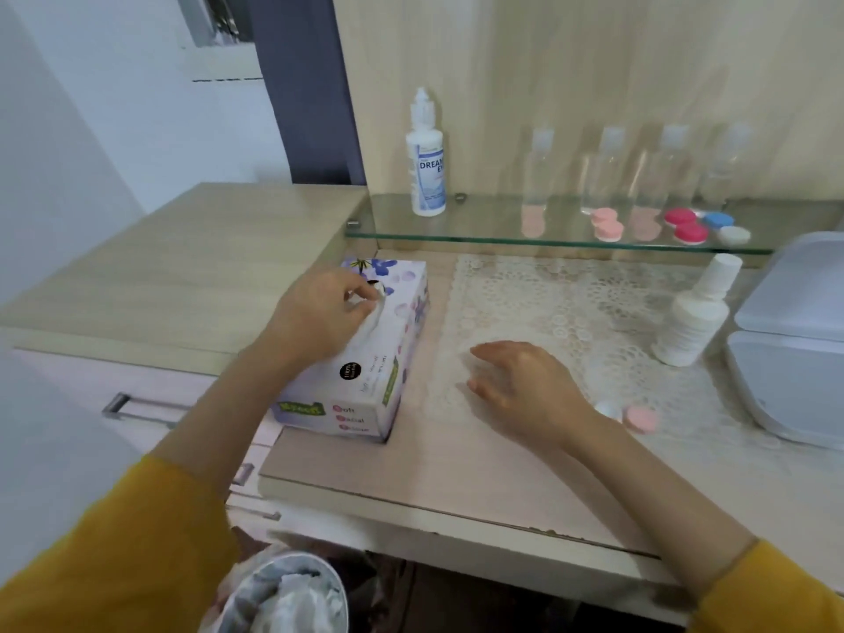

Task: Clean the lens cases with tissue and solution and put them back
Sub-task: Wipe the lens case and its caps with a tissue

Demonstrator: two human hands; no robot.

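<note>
My left hand (326,315) pinches a white tissue (371,318) at the slot of the flowered tissue box (365,376) on the desk's left side. My right hand (525,388) hovers open over the lace mat (593,312), fingers spread, holding nothing. Just right of that wrist lies a lens case (632,417) with a pale blue cap and a pink cap. A white solution bottle (694,312) stands tilted on the mat at right. On the glass shelf (456,233) sit a pink lens case (606,225), a red one (685,226) and a blue-and-white one (726,227).
A taller solution bottle (427,157) stands at the shelf's left end, with several clear bottles (639,171) along the back. A light blue lidded box (790,349) fills the right edge. A bin holding used tissues (285,596) sits below the desk's front edge.
</note>
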